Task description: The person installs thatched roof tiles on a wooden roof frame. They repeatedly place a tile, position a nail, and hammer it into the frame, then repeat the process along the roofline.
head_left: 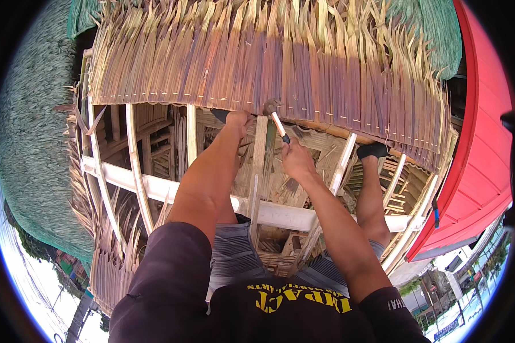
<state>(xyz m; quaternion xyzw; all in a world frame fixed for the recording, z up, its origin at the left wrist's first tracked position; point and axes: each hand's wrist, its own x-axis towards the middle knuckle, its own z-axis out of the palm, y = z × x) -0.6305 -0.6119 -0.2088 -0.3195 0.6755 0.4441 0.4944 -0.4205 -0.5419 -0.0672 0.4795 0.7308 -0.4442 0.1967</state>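
Note:
My right hand [298, 161] grips a hammer [278, 123] by its dark-ended handle. The hammer's head rests at or just over the lower edge of a thatch panel [240, 68] of brown and yellow leaves, above an upright wooden strip [259, 166]. To the left of the hammer, my left hand [240, 122] is closed at the same stitched edge. Its fingertips are partly hidden, so what they pinch, if anything, cannot be made out.
Pale wooden rafters [137, 166] cross a white horizontal beam [286, 215], with gaps down to bamboo below. My legs straddle the frame, one dark-shod foot [372, 151] at the right. A red metal roof [489, 148] lies right; green netting over thatch [37, 143] lies left.

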